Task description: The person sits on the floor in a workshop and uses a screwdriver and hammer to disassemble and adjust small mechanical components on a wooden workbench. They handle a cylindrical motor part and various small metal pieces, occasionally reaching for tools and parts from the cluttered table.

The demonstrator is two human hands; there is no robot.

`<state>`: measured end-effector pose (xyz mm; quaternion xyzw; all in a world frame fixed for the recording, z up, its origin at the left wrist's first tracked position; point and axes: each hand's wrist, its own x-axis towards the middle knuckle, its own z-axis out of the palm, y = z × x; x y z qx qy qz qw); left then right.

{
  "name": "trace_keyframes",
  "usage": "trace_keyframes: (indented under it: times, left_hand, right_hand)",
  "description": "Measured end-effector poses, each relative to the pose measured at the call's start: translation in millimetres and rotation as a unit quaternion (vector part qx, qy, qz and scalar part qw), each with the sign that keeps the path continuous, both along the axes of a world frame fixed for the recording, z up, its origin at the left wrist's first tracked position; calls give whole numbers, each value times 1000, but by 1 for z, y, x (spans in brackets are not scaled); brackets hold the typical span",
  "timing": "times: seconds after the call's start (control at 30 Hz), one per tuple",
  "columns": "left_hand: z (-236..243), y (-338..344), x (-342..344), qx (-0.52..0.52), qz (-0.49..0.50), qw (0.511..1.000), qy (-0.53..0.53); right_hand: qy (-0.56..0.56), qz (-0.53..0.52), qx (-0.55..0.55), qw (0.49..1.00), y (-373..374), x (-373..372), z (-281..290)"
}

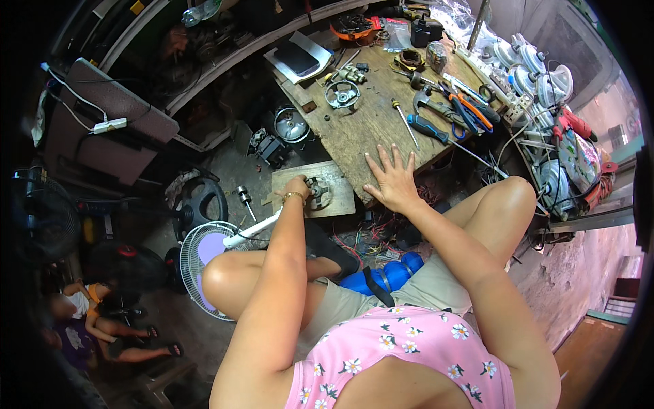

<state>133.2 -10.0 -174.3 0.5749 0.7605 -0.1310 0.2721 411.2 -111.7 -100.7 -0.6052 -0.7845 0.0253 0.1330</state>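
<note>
My left hand (297,187), with a bracelet at the wrist, is closed at the left edge of a round metal motor housing (320,193); its fingertips are partly hidden. That housing sits on a small wooden board (344,202), lower left of the workbench (354,146). Fingers spread, my right hand (395,180) lies flat on the bench's near edge and holds nothing. Beyond it lie a thin screwdriver (407,125) with a yellow-topped handle and a blue-handled screwdriver (428,127). Another open metal motor housing (342,95) rests farther back on the bench.
A hammer (436,105) and orange-handled pliers (475,112) lie at the bench's right. White fan motors (538,78) are heaped beyond. A fan with a round cage (204,269) stands by my left knee; loose wires (371,235) cover the floor. Other people sit at lower left.
</note>
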Motion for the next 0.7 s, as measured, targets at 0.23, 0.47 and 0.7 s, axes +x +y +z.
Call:
trace_keyframes:
  times: [0.23, 0.47, 0.7]
  left_hand:
    - [-12, 13, 0, -31, -44, 998, 45]
    - [-24, 13, -9, 34, -12, 999, 9]
    - [-11, 18, -11, 8, -65, 998, -7]
  right_hand:
    - [7, -4, 13, 1000, 3, 3, -1]
    - [1, -3, 14, 1000, 4, 0, 3]
    - [0, -3, 2, 1000, 5, 1, 5]
